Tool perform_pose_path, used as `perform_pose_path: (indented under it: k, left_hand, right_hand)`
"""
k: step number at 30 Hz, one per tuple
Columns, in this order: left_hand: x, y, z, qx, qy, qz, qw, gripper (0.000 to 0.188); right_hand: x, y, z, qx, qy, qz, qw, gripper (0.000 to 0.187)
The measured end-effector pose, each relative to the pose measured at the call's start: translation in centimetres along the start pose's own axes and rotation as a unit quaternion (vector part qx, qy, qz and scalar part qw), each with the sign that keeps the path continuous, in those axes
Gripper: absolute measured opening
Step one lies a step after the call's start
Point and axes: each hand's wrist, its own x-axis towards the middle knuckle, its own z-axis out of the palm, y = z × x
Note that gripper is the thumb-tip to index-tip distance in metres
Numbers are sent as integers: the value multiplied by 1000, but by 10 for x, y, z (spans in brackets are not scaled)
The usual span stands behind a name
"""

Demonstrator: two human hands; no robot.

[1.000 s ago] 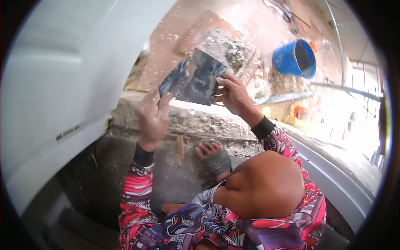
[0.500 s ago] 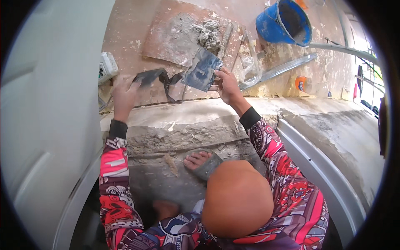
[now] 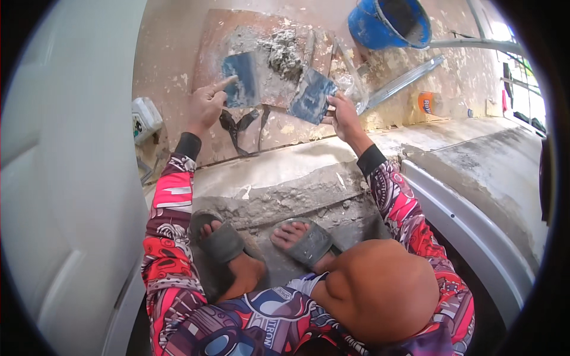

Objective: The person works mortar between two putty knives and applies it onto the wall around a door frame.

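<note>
My left hand (image 3: 206, 105) grips a dark blue-grey flat spreader blade (image 3: 243, 83) by its left edge, with the index finger stretched along its face. That blade is over the board (image 3: 215, 32), left of a heap of wet grey mortar (image 3: 285, 56). A second flat spreader blade (image 3: 313, 96), smeared with grey, is pinched at its right edge between the thumb and fingers of my right hand (image 3: 345, 115). It is tilted just below the heap, at the board's lower right. The two blades are apart. Black torn strips (image 3: 237, 132) lie below the left blade.
A blue bucket (image 3: 367, 26) is at the far right, near a metal channel (image 3: 404, 86) and a plastic bottle (image 3: 433, 104) with an orange label. A white container (image 3: 146, 120) stands by the white door (image 3: 77, 148). A rough cement step (image 3: 285, 199) runs before my feet.
My left hand has moved up and right, bringing its blade over the board beside the mortar. The right blade stays in hand, now nearer the left one. My left foot has come into clearer view.
</note>
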Motion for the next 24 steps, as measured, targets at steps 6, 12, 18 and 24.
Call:
perform_pose_path:
  k: [6, 12, 18, 24]
  left_hand:
    - [40, -10, 31, -84, 23, -81, 993, 28]
    - [83, -22, 42, -330, 117, -151, 924, 47]
    - [125, -51, 42, -386, 17, -223, 895, 35]
    - [138, -24, 95, 361, -88, 54, 927, 35]
  right_hand:
    - [-7, 17, -31, -55, 18, 44, 997, 20]
    - [15, 34, -43, -87, 13, 49, 995, 24]
    - [36, 43, -10, -46, 46, 66, 996, 14]
    - [64, 45, -11, -66, 77, 45, 994, 8]
